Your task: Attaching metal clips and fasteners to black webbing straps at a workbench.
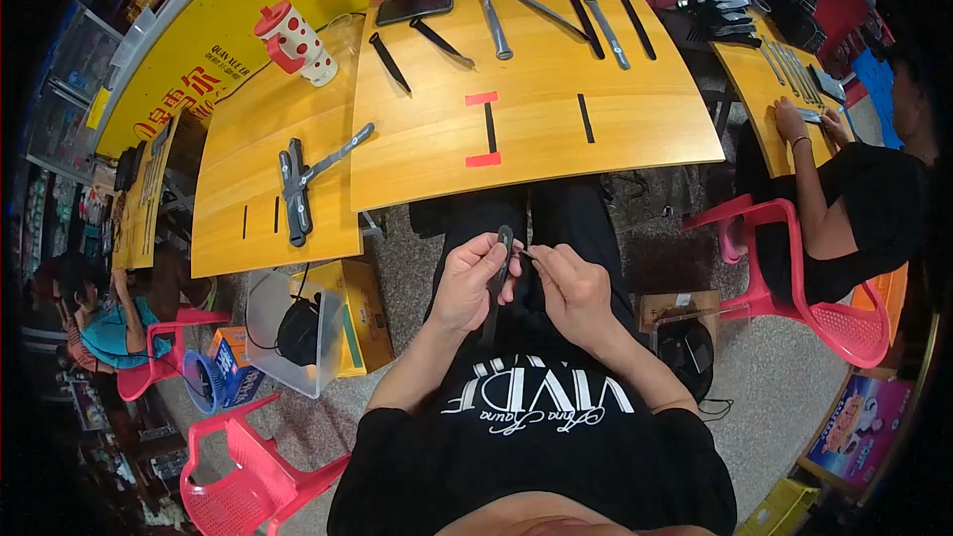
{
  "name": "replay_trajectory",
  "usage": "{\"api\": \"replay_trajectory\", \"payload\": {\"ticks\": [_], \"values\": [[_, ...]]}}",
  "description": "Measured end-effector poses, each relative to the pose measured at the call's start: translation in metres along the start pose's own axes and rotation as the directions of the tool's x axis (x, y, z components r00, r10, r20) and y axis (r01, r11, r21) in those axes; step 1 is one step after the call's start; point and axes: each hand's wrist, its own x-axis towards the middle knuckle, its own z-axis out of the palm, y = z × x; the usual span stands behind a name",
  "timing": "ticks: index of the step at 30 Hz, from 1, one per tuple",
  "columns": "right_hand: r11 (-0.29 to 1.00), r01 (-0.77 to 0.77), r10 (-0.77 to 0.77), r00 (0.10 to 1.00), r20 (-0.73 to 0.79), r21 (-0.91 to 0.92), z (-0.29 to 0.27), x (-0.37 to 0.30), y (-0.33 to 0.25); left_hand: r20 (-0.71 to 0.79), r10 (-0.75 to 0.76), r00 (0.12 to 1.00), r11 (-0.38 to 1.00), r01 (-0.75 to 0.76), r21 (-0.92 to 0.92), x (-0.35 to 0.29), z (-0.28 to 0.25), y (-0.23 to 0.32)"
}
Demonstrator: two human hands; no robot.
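Above my lap, my left hand (465, 285) is closed around a dark grey strap-like strip (495, 290) with a rounded upper end. The strip stands nearly upright, its lower part hanging below my fingers. Close beside it on the right, my right hand (576, 298) is closed in a pinch. A thin, small thing seems to be between those fingertips and the strip, but it is too small to name. On the table (427, 174) in front lie several similar strips, among them a grey one (495, 26) and a black one (636, 27). Red tape (482, 160) marks the ends of a black line.
A grey stack of strips (296, 194) lies on the left table. A phone (415, 6) and a red-dotted cup (298, 44) stand farther back. A clear bin (288, 333) and pink chair (253, 467) are at left. A co-worker (844, 189) sits at right by another pink chair (774, 268).
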Motion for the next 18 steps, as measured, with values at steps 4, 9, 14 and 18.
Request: {"api": "replay_trajectory", "payload": {"ticks": [4, 9, 14, 18], "values": [[1.000, 0.004, -0.004, 1.000, -0.002, 0.001, -0.0002, 0.0011, 0.0016, -0.004, -0.008, 1.000, 1.000, 0.008, 0.005, 0.0020, -0.0006, -0.0011], [1.000, -0.007, 0.007, 1.000, -0.003, -0.007, -0.0023, 0.0015, 0.0016, -0.013, -0.011, 1.000, 0.999, 0.012, 0.034, 0.0029, 0.0022, -0.0008], [0.994, 0.053, -0.054, 0.998, -0.012, -0.098, -0.0020, -0.0002, 0.0040, -0.028, 0.002, 1.000, 0.998, 0.000, 0.070, 0.0027, 0.0020, -0.0021], [0.938, 0.201, -0.209, 0.978, 0.002, -0.281, -0.0028, -0.0007, 0.0058, -0.043, 0.047, 0.998, 0.980, -0.038, 0.194, 0.0016, 0.0049, 0.0003]]}}
